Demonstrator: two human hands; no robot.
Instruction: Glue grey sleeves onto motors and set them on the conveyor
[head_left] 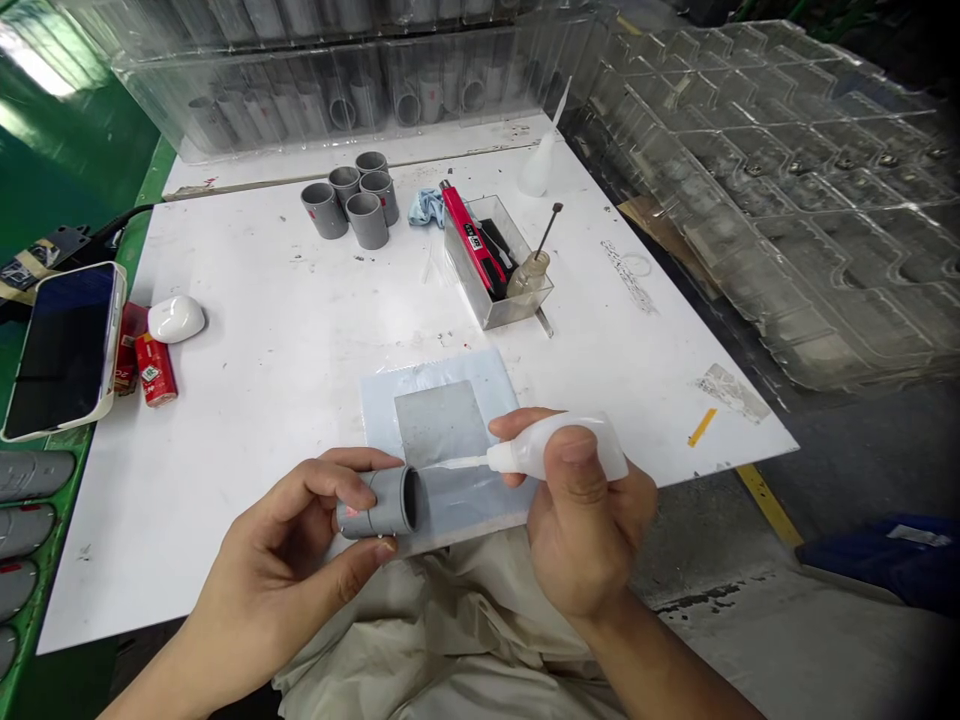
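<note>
Over white table (262,380), left hand (285,565): gripping grey plastic fitting (379,505)
Right hand (581,510): pinching translucent squeeze bottle (559,447)
Aside: five more fittings (360,195)

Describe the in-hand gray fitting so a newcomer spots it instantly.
On the white work table, find the pale blue sheet near the front edge. At its edge, the person's left hand holds a short gray plastic pipe fitting on its side. Unlike the upright gray fittings farther back, it is held, with a white bottle nozzle at its rim.
</note>
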